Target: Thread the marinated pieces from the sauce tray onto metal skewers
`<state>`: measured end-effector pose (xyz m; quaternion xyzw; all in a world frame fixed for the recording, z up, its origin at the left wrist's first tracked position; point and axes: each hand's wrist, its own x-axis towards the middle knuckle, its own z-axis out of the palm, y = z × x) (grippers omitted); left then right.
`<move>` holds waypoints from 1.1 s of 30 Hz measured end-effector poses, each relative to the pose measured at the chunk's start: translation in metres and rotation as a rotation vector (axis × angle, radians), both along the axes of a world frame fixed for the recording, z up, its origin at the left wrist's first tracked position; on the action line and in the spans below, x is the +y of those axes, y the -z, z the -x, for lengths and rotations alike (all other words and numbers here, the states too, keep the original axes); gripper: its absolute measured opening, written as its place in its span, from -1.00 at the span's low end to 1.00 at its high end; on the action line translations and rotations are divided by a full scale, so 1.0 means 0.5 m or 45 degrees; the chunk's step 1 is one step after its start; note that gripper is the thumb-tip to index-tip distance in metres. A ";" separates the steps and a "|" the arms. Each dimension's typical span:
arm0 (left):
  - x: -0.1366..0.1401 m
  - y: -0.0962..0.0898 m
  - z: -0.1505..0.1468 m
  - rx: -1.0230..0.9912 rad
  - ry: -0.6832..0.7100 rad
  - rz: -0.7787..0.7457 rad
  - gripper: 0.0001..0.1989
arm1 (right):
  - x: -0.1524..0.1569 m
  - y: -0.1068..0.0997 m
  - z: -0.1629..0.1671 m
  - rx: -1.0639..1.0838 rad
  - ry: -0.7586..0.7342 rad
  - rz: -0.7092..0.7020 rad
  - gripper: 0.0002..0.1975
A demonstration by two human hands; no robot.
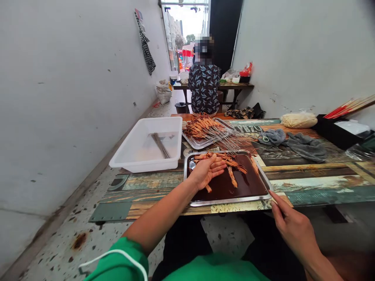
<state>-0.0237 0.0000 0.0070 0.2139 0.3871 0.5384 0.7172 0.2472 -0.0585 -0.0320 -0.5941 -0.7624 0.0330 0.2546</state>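
Note:
A metal tray (228, 202) sits at the table's near edge, with dark red-brown liquid (249, 183) across its bottom. Long reddish-orange food pieces (232, 177), which look like marinated meat, lie mostly toward the tray's far left. My left hand (206, 171) is over the left half of these, fingers stretched out and palm showing; whether it touches the pieces I cannot tell. At the tray's near right corner is my right hand (293, 224), fingers curled and index fingertip at the rim. What lies between its thumb and index finger is too small to make out.
Behind, a second tray (199, 145) bears many metal-skewered pieces (205, 127). A white plastic tub (137, 160) with loose skewers (160, 145) stands left. Grey cloths (306, 147) and a black box (336, 130) are right. A person (204, 88) sits farther back, facing away.

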 end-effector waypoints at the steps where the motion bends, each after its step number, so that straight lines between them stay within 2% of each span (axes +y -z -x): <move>1: -0.001 0.000 -0.001 0.020 -0.005 -0.005 -0.67 | 0.007 -0.002 -0.007 -0.141 -0.010 0.002 -0.60; 5: -0.004 0.007 -0.003 0.104 -0.003 -0.084 -0.72 | 0.037 -0.016 -0.018 -0.533 -0.082 0.160 -0.59; 7: -0.005 0.009 -0.003 0.135 -0.002 -0.125 -0.73 | 0.052 -0.025 -0.019 -0.571 -0.121 0.260 -0.58; 11: -0.006 0.008 -0.001 0.171 0.012 -0.137 -0.71 | 0.082 -0.040 -0.021 -0.458 -0.186 0.359 -0.61; 14: -0.009 0.005 -0.001 0.201 0.028 -0.140 -0.69 | 0.094 -0.052 -0.028 -0.265 -0.202 0.409 -0.66; 18: -0.011 0.004 -0.002 0.217 0.045 -0.160 -0.68 | 0.086 -0.070 -0.036 0.135 -0.177 0.469 -0.68; 21: -0.011 0.007 -0.002 0.230 0.058 -0.172 -0.67 | 0.069 -0.073 -0.036 0.492 -0.121 0.631 -0.66; 26: -0.012 0.012 -0.003 0.222 0.080 -0.185 -0.69 | 0.052 -0.047 -0.027 1.072 -0.028 1.004 -0.67; 29: -0.014 0.011 -0.002 0.234 0.087 -0.185 -0.69 | 0.049 -0.027 -0.020 1.326 0.046 1.109 -0.77; 33: -0.015 0.010 -0.002 0.256 0.097 -0.181 -0.69 | 0.051 -0.016 -0.015 1.493 0.155 1.207 -0.85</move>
